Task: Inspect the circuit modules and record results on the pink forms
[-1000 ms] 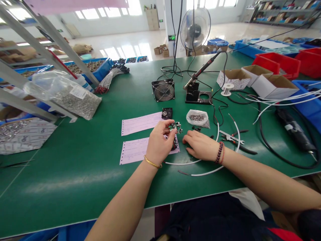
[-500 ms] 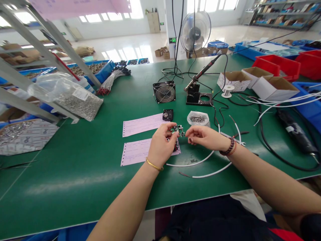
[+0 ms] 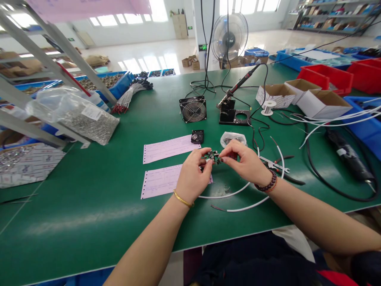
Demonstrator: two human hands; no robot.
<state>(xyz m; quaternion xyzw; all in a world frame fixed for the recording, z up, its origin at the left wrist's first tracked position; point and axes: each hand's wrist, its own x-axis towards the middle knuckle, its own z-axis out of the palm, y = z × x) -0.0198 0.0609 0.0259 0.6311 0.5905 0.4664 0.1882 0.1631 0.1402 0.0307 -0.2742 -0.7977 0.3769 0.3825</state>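
Observation:
A small dark circuit board (image 3: 213,157) with components on it sits between my left hand (image 3: 192,174) and my right hand (image 3: 242,163), pinched by the fingertips of both. Much of its underside is hidden by my fingers. Under my left hand lie the edges of a pink printed form (image 3: 165,182), with a second pink form (image 3: 169,149) just beyond it. Behind my right hand is a small clear bag of screws (image 3: 233,139). A white cable (image 3: 226,194) curves on the green mat near both wrists.
A black block (image 3: 197,136), a caged fan (image 3: 193,109), a soldering iron (image 3: 241,81) on its black stand (image 3: 233,116), wire cutters (image 3: 274,165), a solder spool (image 3: 268,107) and cardboard boxes (image 3: 323,104) stand on the green bench (image 3: 89,206). A large parts bag (image 3: 74,117) lies left.
My right hand has moved in and up, and now holds the board together with my left hand. Its fingers have come over the near edge of the screw bag.

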